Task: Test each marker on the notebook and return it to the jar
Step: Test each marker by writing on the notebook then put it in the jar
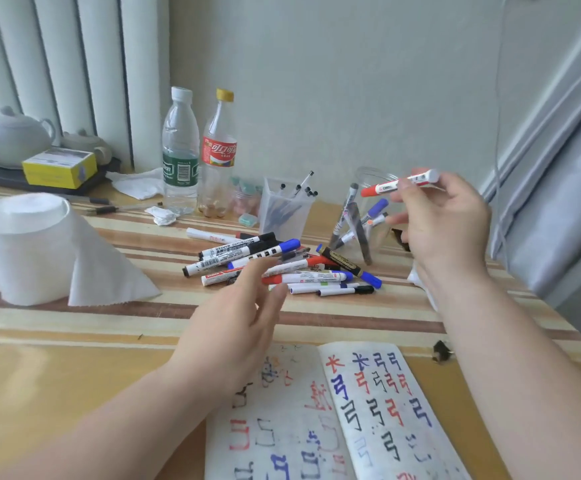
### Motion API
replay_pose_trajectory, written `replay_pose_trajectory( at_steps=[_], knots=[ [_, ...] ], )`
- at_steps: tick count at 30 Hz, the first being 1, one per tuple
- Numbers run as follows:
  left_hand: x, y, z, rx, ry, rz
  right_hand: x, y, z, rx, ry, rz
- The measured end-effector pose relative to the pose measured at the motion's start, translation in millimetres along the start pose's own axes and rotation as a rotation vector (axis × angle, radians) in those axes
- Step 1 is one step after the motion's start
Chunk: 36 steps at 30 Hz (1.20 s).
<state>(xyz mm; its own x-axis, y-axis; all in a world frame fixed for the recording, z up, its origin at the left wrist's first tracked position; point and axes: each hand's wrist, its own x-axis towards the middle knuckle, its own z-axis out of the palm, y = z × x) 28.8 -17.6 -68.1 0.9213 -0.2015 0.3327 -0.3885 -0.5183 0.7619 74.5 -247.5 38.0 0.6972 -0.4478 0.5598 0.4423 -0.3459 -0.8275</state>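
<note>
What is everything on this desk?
Clear plastic jar: one, far right, several markers inside.
Whiteboard markers: one pile, black, blue, red caps, centre.
Open paper notebook: one, white, coloured strokes, near edge.
White paper roll: one, left.
Green-label water bottle: one, clear, back.
Red-label cola bottle: one, clear, beside it.
Translucent plastic pen cup: one, left of jar.
White ceramic teapot: one, back left.
Yellow cardboard box: one, back left.
Left hand: open, over pile.
Right hand: pinches red-capped white marker by jar.
</note>
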Motion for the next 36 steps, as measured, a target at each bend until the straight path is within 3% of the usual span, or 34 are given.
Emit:
replay_pose_trajectory(
  at_steps=[10,16,19,22,25,27,32,36],
  knots=[
    [-0.9,1.9,-4.4,-0.004,-0.072,-0.055,87.6,-5.6,23.1,-0.004,0.252,0.06],
    [-0.9,-0.3,-3.6,-0.06,-0.059,-0.067,83.5,18.4,25.6,-0.131,0.135,0.282],
    [-0.1,-1.3,-3.1,-0.061,-0.045,-0.076,54.6,31.6,26.8,-0.21,0.121,0.217],
    [2.0,-4.9,0.0,0.007,-0.052,-0.107,11.7,45.7,32.3,-0.333,-0.093,0.15],
    [4.4,-8.2,2.0,0.047,-0.071,-0.163,-23.2,60.1,38.8,-0.643,-0.561,0.158],
    [5.7,-9.6,1.9,0.045,-0.068,-0.191,-35.2,69.3,39.7,-0.889,-0.761,0.093],
    [7.7,-13.2,1.5,0.028,-0.062,-0.213,-38.4,73.8,42.5,-1.074,-0.846,-0.157],
    [8.5,-13.5,0.5,-0.009,-0.004,-0.186,-31.0,69.8,49.4,-1.229,-0.873,-0.12]
  ],
)
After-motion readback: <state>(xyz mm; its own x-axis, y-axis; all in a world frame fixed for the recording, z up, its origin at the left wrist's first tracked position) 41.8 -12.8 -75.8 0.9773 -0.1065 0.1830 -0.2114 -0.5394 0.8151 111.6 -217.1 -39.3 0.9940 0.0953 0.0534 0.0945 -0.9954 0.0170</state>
